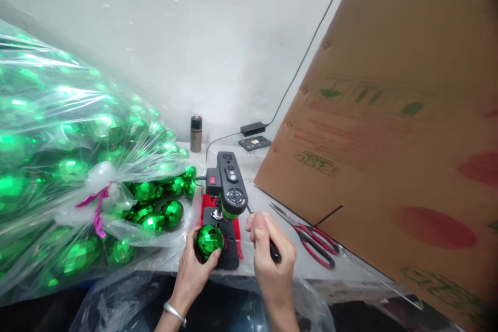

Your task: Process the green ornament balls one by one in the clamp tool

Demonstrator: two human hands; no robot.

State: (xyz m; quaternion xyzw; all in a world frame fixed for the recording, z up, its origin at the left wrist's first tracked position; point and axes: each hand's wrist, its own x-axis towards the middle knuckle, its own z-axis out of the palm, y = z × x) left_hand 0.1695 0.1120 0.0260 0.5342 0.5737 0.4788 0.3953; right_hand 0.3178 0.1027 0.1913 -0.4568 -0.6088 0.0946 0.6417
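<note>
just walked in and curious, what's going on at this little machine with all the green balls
A person sits at a small black press-like machine on a white table. Their left hand holds a faceted green ball on the machine's base, under its head. Their right hand grips the machine's black lever handle. To the left lies a big clear bag full of the same green balls. Red-handled scissors lie on the table to the right, beside a leaning cardboard sheet.

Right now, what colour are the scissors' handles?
Red, with black trim, on the scissors; head view.
</note>
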